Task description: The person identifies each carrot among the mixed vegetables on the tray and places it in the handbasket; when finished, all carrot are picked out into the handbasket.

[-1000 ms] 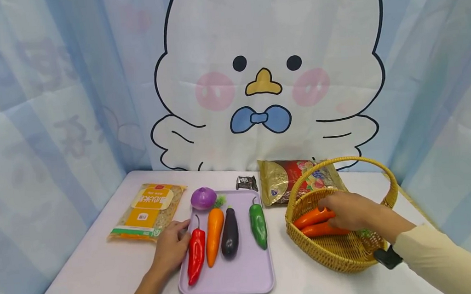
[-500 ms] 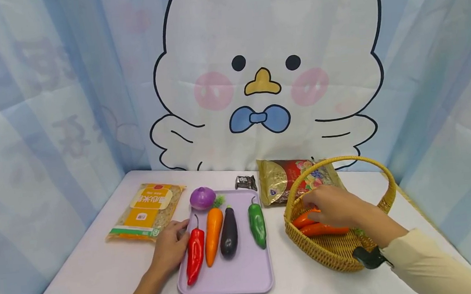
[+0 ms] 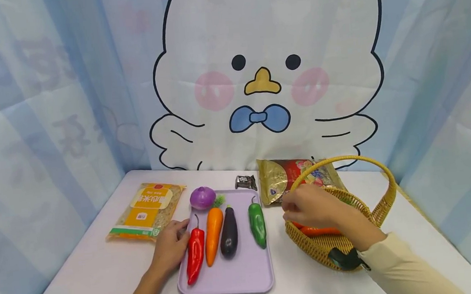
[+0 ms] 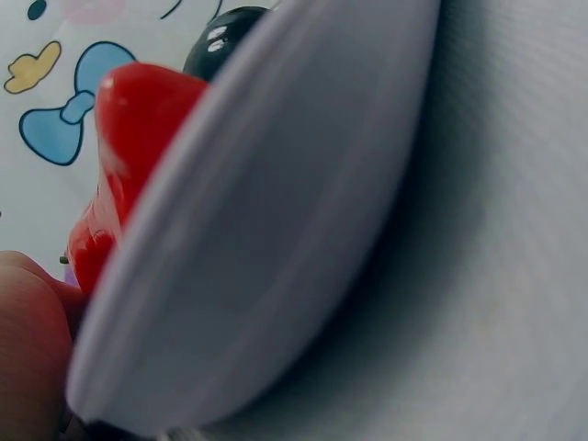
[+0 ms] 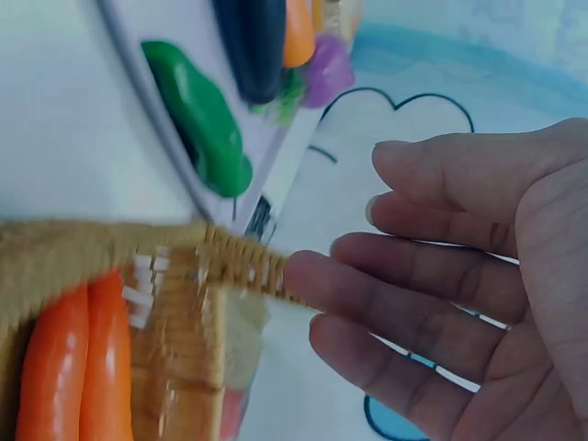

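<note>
In the head view my left hand [image 3: 171, 246] grips the left rim of the lilac tray [image 3: 245, 275]; the rim hides part of that hand in the left wrist view. Along the tray lie a red chili pepper [image 3: 196, 256], a carrot [image 3: 214, 236], an eggplant [image 3: 229, 235] and a green pepper [image 3: 257, 223]. A purple onion [image 3: 202, 198] sits at its far left corner. My right hand [image 3: 312, 208] is over the wicker basket [image 3: 310, 254], fingers loosely spread, nothing in them, fingertips right at the left rim. Orange carrots [image 5: 69, 367] lie inside the basket.
A yellow-labelled grain bag [image 3: 147, 211] lies left of the tray. Behind stand a small dark packet [image 3: 245, 182] and a gold-and-red bag [image 3: 273, 183]. The basket's tall handle [image 3: 384, 186] arches beside my right forearm. Printed curtains surround the table.
My right hand has moved left across the basket, from over the carrots to its left rim. My left hand and the tray have stayed in place.
</note>
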Motion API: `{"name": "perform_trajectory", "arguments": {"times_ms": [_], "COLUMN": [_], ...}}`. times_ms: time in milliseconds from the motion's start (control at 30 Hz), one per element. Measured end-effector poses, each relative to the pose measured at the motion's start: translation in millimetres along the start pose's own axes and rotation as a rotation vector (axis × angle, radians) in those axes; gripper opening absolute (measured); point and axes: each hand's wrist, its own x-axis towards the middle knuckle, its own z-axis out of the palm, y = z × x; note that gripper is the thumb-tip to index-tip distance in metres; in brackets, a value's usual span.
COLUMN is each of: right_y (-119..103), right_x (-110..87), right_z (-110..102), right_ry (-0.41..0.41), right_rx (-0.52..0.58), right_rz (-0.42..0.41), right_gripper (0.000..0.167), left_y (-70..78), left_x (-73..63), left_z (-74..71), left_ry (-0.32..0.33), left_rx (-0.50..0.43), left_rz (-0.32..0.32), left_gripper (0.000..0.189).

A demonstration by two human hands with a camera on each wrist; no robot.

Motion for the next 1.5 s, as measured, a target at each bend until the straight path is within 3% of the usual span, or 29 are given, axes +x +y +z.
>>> {"name": "perform_trajectory", "arguments": {"times_ms": [533,800,1200,1500], "right_y": [-32,-42,-70,-81], "right_x": [42.2,65.9,103.5,118.4], "right_z": [45,65,91,104], "right_ry": [0.020,0.038,-0.021,-0.052], "right_rx": [0.126,0.075,-0.052,-0.090], "right_rz": [-0.072,-0.094,-0.122,-0.068], "right_gripper": [0.017,0.024,0.032,0.034], "left_y": [1.6,1.7,1.4,1.4], "left_x": [-0.2,0.7,-0.4,0.4], "left_z": [0.1,-0.6,-0.5,-0.8], "left_ry": [-0.009,-0.008,-0.015,-0.018], "left_rx": [0.000,0.012,0.007,0.004], "left_rz": [-0.011,-0.020,-0.020,-0.014], "left_gripper": [0.040,0.040,0.040,0.041]}}
